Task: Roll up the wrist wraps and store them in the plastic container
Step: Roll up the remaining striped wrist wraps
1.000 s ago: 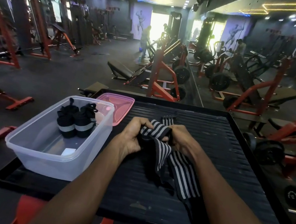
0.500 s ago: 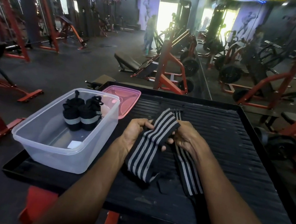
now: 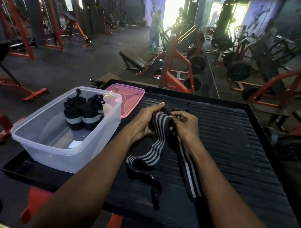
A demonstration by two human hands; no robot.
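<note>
Since half a second before, the striped wrist wrap (image 3: 156, 144) had been drawn out longer, its tail trailing toward the person on the surface (image 3: 238, 146). Left hand (image 3: 144, 121) and right hand (image 3: 184, 125) pinched its far end, fingers curled (container (image 3: 88, 155) just left). A slack start would probably roll loose.

The wrap's (image 3: 157, 134) top end is being hidden by the fingers (image 3: 179, 116). Both forearms are being cut off by the bottom edge. The bench's (image 3: 245, 167) right corner is being cropped.
</note>
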